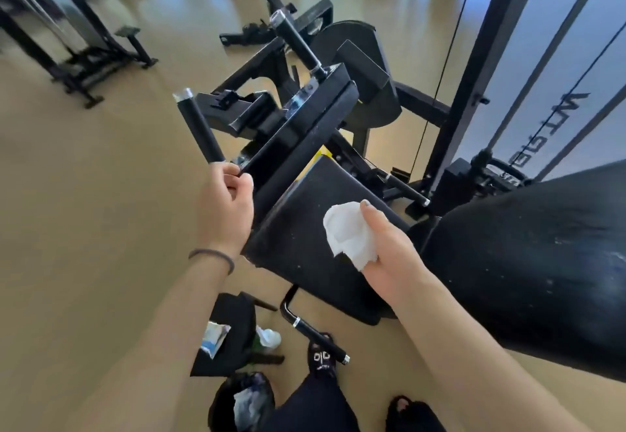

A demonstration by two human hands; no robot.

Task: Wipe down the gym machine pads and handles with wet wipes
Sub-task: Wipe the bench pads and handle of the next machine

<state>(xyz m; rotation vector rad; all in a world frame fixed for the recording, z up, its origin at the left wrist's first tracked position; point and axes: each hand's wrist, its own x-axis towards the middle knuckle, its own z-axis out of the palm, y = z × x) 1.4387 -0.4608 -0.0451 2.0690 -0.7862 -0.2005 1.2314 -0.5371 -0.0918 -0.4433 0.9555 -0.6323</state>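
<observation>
A black gym machine stands in front of me with a flat black pad (305, 228) in the middle. My right hand (386, 245) holds a crumpled white wet wipe (349, 233) against that pad. My left hand (227, 204) grips the machine's frame at the base of a black handle (200, 130) that points up and left. A second black handle (298, 45) rises farther back. A large black backrest pad (528, 262) fills the right side.
A lower black handle (315, 333) sticks out below the pad near my feet. A wipes packet (213, 338) lies on a small black stool (233, 323), a bottle (269, 338) beside it, a black waste bag (244, 404) below. Other machines stand on the tan floor behind.
</observation>
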